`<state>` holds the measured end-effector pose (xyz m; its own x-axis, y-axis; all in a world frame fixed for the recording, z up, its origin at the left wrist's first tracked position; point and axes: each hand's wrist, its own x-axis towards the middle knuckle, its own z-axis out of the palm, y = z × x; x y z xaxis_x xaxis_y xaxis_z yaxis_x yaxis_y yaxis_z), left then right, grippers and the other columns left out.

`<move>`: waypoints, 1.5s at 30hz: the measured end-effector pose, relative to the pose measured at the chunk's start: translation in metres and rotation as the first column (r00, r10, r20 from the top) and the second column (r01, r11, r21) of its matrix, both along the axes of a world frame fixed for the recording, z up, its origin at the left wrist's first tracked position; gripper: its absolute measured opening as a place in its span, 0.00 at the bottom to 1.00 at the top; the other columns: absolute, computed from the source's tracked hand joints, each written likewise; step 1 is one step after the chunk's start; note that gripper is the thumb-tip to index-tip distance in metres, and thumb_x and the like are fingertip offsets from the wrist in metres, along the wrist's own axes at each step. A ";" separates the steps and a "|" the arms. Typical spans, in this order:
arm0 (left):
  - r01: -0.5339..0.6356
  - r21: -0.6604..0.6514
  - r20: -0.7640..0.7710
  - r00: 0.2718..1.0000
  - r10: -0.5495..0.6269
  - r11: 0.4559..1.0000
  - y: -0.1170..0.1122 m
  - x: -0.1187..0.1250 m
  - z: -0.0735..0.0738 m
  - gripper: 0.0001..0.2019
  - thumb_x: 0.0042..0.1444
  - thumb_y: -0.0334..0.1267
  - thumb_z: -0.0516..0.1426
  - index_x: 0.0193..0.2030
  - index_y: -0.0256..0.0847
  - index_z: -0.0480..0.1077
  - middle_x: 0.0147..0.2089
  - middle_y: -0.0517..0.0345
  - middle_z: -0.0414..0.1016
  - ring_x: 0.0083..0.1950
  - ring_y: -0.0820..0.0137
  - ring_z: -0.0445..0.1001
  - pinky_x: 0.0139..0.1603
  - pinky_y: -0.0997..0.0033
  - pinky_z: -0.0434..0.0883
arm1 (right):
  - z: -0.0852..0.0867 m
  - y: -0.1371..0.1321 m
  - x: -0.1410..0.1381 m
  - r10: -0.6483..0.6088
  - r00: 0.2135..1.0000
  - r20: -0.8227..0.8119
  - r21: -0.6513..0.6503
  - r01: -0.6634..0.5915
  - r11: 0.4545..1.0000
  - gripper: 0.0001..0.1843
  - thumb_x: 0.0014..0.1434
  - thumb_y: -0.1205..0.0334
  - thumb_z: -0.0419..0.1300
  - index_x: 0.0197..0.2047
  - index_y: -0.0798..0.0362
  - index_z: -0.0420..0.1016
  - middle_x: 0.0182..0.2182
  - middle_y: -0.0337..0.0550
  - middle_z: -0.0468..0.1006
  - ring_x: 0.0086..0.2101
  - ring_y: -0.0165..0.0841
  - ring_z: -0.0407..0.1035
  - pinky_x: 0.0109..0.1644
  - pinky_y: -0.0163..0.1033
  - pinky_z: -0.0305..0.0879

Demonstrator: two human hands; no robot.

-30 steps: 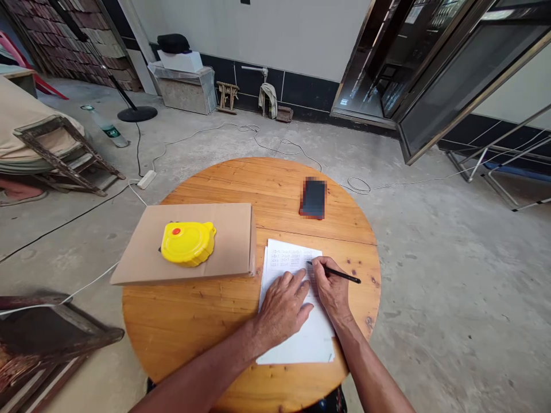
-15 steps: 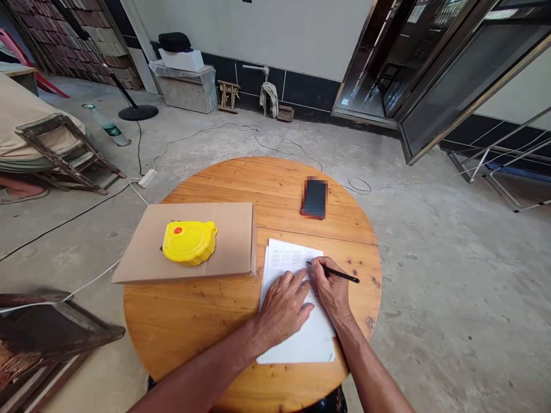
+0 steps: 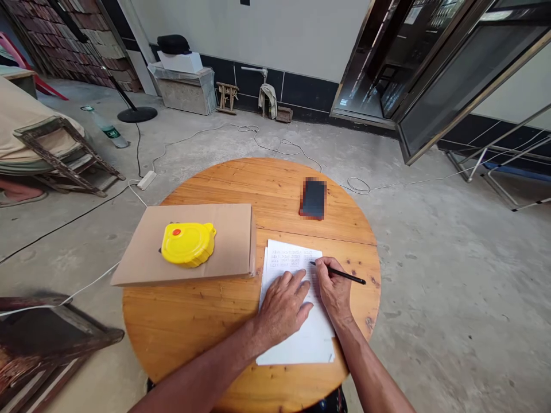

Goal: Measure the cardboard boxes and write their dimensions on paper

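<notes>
White sheets of paper [image 3: 297, 350] lie in a small stack on the round wooden table, with rows of handwriting near the top. My left hand [image 3: 284, 304] rests on the paper, palm down with its fingers apart. In my right hand [image 3: 334, 292] is a slim black pen [image 3: 350, 276], gripped near its point. The tip meets the paper at the right end of the written lines, and the pen slants down to the right. Part of the sheet is hidden beneath both hands.
On the round table [image 3: 193, 321] a cardboard box [image 3: 230, 235] stands at the left, with a yellow tape measure-like case [image 3: 188, 245] on top. A blurred dark rectangular object [image 3: 314, 198] lies toward the back right. Cables [image 3: 297, 150] run over the floor behind.
My right hand and the pen have moved slightly to the right along the written lines. My left hand stays in place on the paper.
</notes>
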<state>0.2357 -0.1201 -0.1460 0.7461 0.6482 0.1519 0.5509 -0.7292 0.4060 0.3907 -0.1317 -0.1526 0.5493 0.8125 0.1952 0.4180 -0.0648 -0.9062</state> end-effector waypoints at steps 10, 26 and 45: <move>-0.002 0.027 0.008 1.000 0.002 1.000 -0.001 -0.001 -0.002 0.17 0.60 0.42 0.61 0.55 0.42 0.69 0.65 0.54 0.68 0.55 0.57 0.69 0.53 0.55 0.71 | 0.001 0.000 0.000 0.022 1.000 0.005 -0.004 -0.022 1.000 0.14 0.61 0.53 0.57 0.30 0.53 0.73 0.23 0.39 0.73 0.25 0.31 0.64 0.29 0.36 0.63; 0.004 0.015 0.000 1.000 -0.004 1.000 -0.001 0.000 -0.002 0.17 0.60 0.42 0.61 0.54 0.42 0.69 0.65 0.54 0.68 0.55 0.56 0.68 0.53 0.54 0.71 | -0.005 0.000 0.002 0.038 0.999 0.011 0.005 -0.038 0.999 0.14 0.62 0.54 0.57 0.31 0.54 0.74 0.25 0.39 0.75 0.26 0.32 0.66 0.31 0.37 0.65; 0.000 0.016 0.030 1.000 0.000 1.000 -0.001 0.000 -0.006 0.17 0.60 0.42 0.61 0.55 0.43 0.68 0.65 0.53 0.67 0.54 0.57 0.67 0.53 0.54 0.70 | -0.007 0.001 0.002 0.059 0.997 0.043 -0.013 -0.059 0.998 0.13 0.63 0.55 0.57 0.31 0.53 0.74 0.24 0.39 0.75 0.26 0.32 0.67 0.31 0.36 0.65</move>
<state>0.2360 -0.1213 -0.1518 0.7412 0.6456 0.1842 0.5388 -0.7357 0.4103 0.3927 -0.1308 -0.1600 0.4915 0.8456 0.2083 0.4605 -0.0493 -0.8863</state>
